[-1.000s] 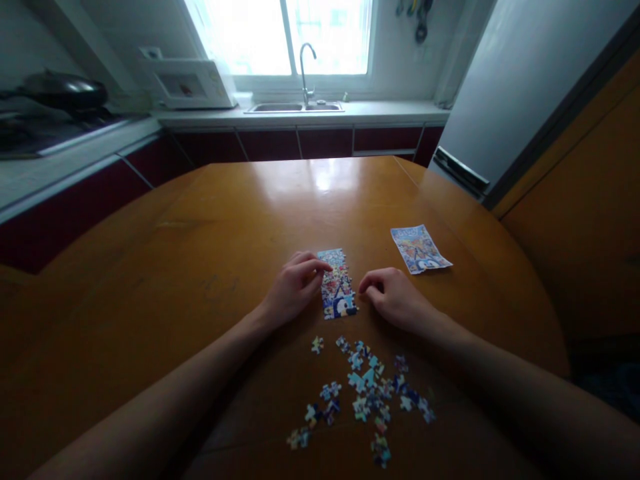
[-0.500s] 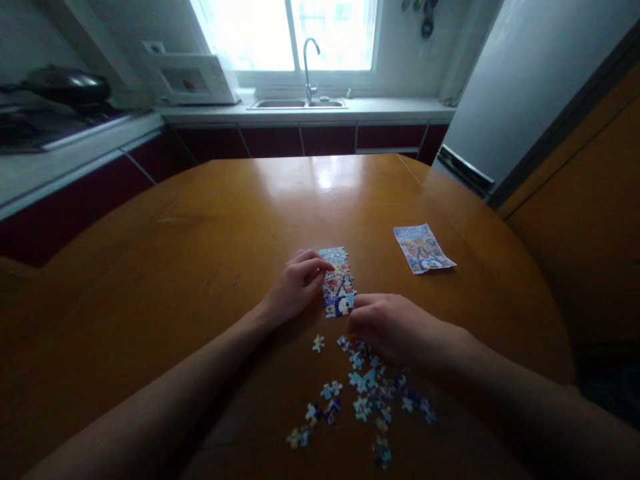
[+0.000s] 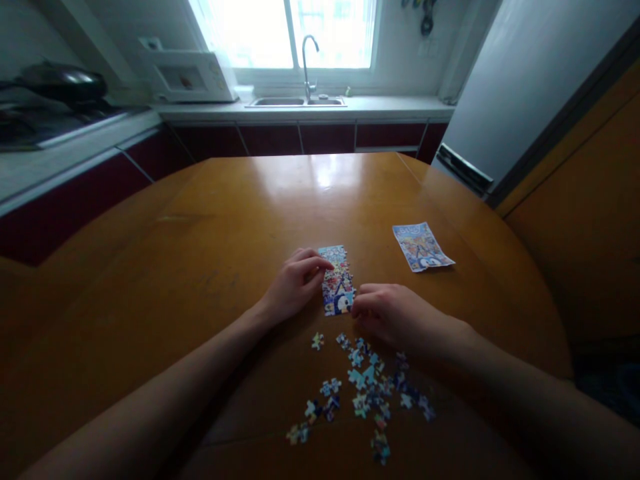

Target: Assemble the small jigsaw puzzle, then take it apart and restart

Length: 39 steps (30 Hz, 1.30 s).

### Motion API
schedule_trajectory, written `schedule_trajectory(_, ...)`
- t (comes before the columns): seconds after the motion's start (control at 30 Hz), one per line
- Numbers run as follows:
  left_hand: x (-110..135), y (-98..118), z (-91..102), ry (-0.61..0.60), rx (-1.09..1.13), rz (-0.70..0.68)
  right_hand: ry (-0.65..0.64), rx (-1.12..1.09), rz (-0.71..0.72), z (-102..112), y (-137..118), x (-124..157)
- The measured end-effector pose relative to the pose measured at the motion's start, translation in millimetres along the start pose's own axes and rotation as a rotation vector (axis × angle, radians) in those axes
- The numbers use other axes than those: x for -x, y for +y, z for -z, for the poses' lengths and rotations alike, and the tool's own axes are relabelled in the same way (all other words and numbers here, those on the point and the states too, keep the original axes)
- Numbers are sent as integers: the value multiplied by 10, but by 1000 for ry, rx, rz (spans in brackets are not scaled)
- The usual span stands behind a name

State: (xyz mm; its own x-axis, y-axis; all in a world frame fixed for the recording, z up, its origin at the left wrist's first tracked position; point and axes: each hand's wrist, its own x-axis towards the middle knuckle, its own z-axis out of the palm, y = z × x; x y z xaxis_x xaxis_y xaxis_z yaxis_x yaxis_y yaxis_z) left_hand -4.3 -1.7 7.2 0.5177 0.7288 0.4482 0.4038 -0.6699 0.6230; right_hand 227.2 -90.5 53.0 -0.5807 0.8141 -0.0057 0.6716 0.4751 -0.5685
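A partly assembled jigsaw puzzle [image 3: 339, 287] lies on the wooden table, a tall strip with a knobbed right edge and a blue-and-white cartoon figure at its near end. My left hand [image 3: 300, 279] rests at its left side, fingers stretched out and the index fingertip on the puzzle. My right hand [image 3: 387, 312] is at the lower right edge, its fingers curled and pinched together against the border. Whatever lies between those fingertips is hidden. Loose puzzle pieces [image 3: 369, 379] are scattered nearer to me, partly below the right hand, and a single yellowish piece [image 3: 318, 341] lies apart.
A creased picture sheet [image 3: 423, 247] lies on the table [image 3: 240, 213] to the right of the puzzle. Beyond the table stand a counter with a sink [image 3: 280, 102] and a white microwave [image 3: 193, 77]. A fridge [image 3: 530, 80] is at the right.
My right hand has moved slightly up and right along the puzzle's edge, uncovering some loose pieces below it. The left hand stays on the puzzle.
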Motion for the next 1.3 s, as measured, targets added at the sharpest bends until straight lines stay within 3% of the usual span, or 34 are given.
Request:
schedule_trajectory(0.2,11,0,2,-5,-5,16,-88,-41,12,82,-76,31)
schedule_trajectory(0.47,2,-8,1,-10,-8,10,-83,-50,44,87,-82,37)
schedule_trajectory(0.73,8,1,3,-17,19,23,-236,74,158,-22,-218,137)
schedule_trajectory(0.87,3,7,6,-22,7,20,-287,150,150,-61,-321,153)
schedule_trajectory(1.3,-1,24,17,-31,-3,21,-291,166,102,-254,-517,252)
